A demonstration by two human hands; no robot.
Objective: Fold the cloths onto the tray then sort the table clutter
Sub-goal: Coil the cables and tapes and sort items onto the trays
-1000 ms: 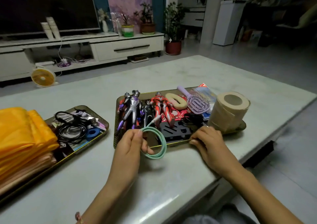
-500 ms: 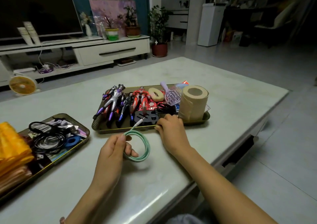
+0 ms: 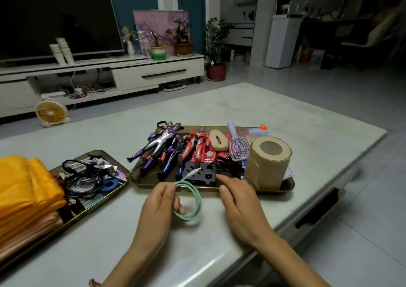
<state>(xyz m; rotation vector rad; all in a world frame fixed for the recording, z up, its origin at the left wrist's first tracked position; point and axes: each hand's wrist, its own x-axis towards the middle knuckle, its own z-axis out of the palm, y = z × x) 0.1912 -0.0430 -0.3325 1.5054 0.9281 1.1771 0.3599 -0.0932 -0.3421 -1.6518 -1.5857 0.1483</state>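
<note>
Drawn back off right tray (image 3: 145,182) toward near desk (image 3: 307,146) edge: mint cable coil (image 3: 200,201). Orange cloths (image 3: 26,188) stacked on left tray (image 3: 126,173). Left hand (image 3: 160,201) fingers (image 3: 167,190) pinching coil's left arc. Right hand (image 3: 239,201) fingers loosely spread beside tray rim, gripping nothing.

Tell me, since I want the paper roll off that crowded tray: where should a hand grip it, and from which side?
Wrap the curved side of the paper roll at mid-height, coming from the right. It stands upright at the right end of the tray. That flank is open, while the hairbrush crowds its left.
</note>
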